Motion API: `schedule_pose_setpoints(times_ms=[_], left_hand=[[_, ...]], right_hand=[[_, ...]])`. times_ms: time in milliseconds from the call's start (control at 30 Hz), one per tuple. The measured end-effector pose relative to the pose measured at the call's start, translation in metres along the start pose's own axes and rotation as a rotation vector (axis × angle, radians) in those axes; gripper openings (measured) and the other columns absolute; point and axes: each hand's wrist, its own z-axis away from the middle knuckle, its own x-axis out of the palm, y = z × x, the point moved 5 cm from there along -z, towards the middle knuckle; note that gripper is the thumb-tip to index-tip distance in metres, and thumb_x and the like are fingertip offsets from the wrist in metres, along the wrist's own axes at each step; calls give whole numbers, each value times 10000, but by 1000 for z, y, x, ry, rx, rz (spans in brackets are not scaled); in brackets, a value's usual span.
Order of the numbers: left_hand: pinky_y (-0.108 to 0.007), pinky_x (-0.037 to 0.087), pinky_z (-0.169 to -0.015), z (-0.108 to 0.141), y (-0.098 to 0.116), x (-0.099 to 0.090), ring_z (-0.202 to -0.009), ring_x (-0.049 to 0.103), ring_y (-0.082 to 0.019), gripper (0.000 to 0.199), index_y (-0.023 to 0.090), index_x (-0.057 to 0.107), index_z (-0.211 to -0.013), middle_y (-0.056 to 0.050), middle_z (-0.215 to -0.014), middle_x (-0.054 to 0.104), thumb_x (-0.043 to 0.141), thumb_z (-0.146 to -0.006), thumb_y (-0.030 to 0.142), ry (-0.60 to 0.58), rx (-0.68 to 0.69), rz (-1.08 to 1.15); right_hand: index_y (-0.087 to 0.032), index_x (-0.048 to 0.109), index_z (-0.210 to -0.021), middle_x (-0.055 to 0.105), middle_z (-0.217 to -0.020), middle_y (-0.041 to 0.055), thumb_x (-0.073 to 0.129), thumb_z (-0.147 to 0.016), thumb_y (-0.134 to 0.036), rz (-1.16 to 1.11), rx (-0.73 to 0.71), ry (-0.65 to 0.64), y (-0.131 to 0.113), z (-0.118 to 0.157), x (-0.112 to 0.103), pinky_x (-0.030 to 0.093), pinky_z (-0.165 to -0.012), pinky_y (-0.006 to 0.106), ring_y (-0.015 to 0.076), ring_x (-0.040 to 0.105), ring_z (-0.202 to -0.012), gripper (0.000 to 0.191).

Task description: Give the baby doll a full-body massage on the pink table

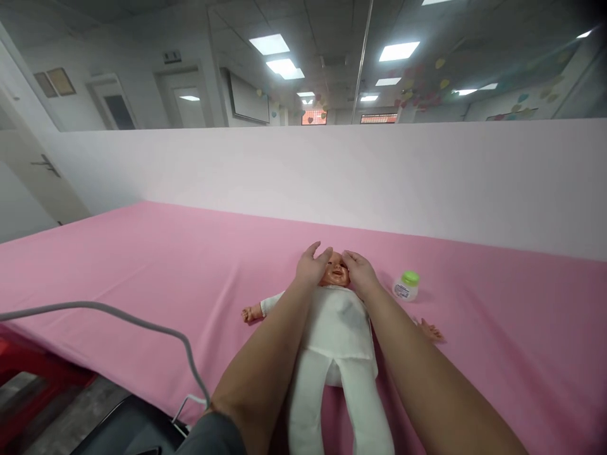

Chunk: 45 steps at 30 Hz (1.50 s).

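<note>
A baby doll [337,322] with a white cloth body lies on its back on a pink cloth [190,259], its head away from me. Its brown plastic face [337,274] shows between my two hands. My left hand [312,265] rests along one side of the head, fingers stretched and the thumb apart from them. Against the other side is my right hand [359,270], fingers close together near the eye and cheek. No object shows in either hand. To the right of the doll stands a small clear jar [403,291] with a green lid [410,278].
A white wall [332,167] with a window above it [284,76] runs behind the pink-covered table. A grey cable [118,311] crosses at the lower left, near a black seat [133,423] and a red stool [42,379].
</note>
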Motion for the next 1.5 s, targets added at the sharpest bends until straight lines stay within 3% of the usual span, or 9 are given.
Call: schedule_pose_setpoints(times_ms=[100, 233, 333, 500, 667, 967, 1267, 1500], left_hand=[[-381, 473, -1087, -7, -14, 13, -1252, 664, -305, 685, 169, 635, -1425, -169, -1383, 691, 762, -865, 541, -90, -14, 66], [-355, 520, -1036, -7, -27, 12, -1192, 694, -283, 673, 143, 660, -1378, -176, -1344, 711, 831, -818, 476, -107, -18, 159], [-367, 564, -969, -5, -31, 9, -1134, 712, -287, 701, 137, 656, -1365, -187, -1322, 714, 881, -772, 437, -125, -64, 264], [-401, 592, -935, -4, -33, 4, -1032, 733, -257, 608, 174, 697, -1243, -152, -1272, 728, 927, -722, 388, -128, -158, 449], [-420, 589, -941, -7, -35, 7, -1007, 732, -249, 541, 182, 728, -1153, -131, -1195, 746, 949, -678, 315, -81, -166, 446], [-423, 556, -1014, -11, -38, 9, -1069, 722, -258, 405, 179, 770, -1152, -122, -1150, 781, 853, -776, 304, -59, -178, 440], [-457, 519, -1072, -10, -50, 6, -1146, 701, -258, 400, 202, 759, -1220, -119, -1190, 771, 779, -830, 291, -99, -183, 542], [-435, 559, -1002, -9, -46, 8, -1101, 702, -262, 543, 188, 726, -1227, -127, -1223, 745, 898, -751, 385, -142, -47, 438]], right_hand=[[-197, 757, -1045, 810, -1040, 90, 595, -888, -653, -106, 44, -47, 13, 3, 7, 601, -876, 390, 291, 743, -1003, 508], [-208, 761, -1137, 798, -1161, 79, 701, -858, -608, -191, 76, -45, 21, 5, 8, 584, -962, 403, 297, 731, -1103, 491], [-217, 759, -1190, 778, -1236, 84, 824, -775, -547, -131, 78, 37, 22, 4, 5, 560, -1024, 442, 309, 716, -1151, 535], [-230, 766, -1190, 783, -1217, 89, 863, -734, -534, -20, 42, 99, 20, 2, 4, 565, -1025, 462, 310, 717, -1156, 557], [-238, 780, -1148, 803, -1160, 77, 874, -724, -519, -57, 56, 126, 27, 0, 5, 586, -998, 447, 307, 735, -1121, 518], [-234, 786, -1150, 780, -1239, 71, 808, -801, -480, -259, 146, 127, 34, -1, 7, 548, -1079, 459, 294, 706, -1203, 428], [-265, 789, -1147, 713, -1383, 62, 850, -771, -336, -421, 229, 52, 31, 8, 2, 522, -1128, 449, 285, 643, -1312, 387], [-241, 765, -1157, 778, -1234, 76, 897, -737, -434, -319, 166, 47, 24, 8, 3, 563, -1061, 449, 287, 715, -1176, 480]])
